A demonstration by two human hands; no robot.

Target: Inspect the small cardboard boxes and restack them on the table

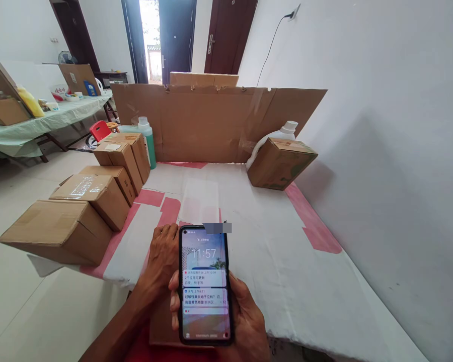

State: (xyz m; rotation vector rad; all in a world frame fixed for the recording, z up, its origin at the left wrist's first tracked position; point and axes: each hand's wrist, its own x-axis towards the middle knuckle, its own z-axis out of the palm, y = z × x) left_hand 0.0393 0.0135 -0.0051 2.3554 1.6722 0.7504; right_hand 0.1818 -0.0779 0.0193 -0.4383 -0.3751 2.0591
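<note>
A smartphone (pixel 204 261) with a lit lock screen reading 11:57 and several notification cards is held upright by my right hand (pixel 247 319). Its thumb side lies along the phone's right edge, and the fingertips wrap round the left edge. My left hand (pixel 164 254) rests on the near part of the table, just left of the phone and partly behind it. Its back faces up and its visible fingers are curled under; I see nothing held in them. White covering with pink patches lies over the table (pixel 256 241) beneath.
Several cardboard boxes (pixel 56 226) line the table's left edge, with a green bottle (pixel 151 143) behind them. A tilted box (pixel 281 163) leans by a white jug (pixel 287 129) at the back right. A cardboard panel (pixel 200 120) closes the far side; a wall (pixel 392 151) stands right.
</note>
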